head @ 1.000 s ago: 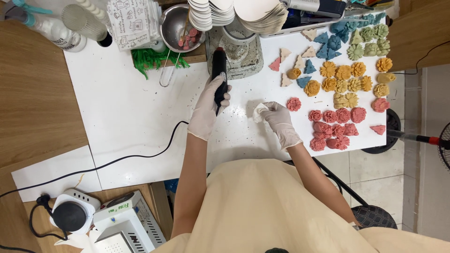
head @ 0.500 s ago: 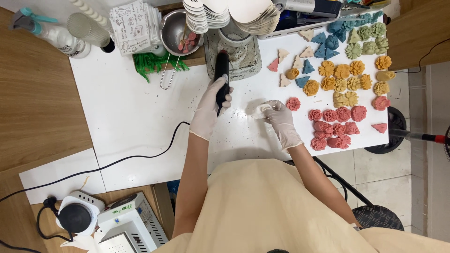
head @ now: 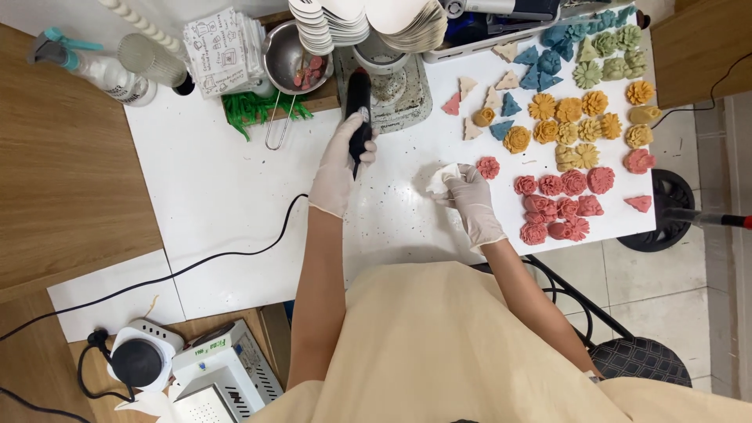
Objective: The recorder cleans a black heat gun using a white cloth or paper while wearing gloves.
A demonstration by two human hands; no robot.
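left hand grips one black tool (corded) | right hand pinches one white piece | one metal bowl

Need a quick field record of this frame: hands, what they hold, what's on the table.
left hand: gloved left hand grips a black corded tool, tip pointing down at the table
right hand: gloved right hand holds a white crumpled wipe
surface: white table
nearby: red flower pieces beside the right hand; orange flower pieces and blue pieces farther back
cord: black cable trails across the table
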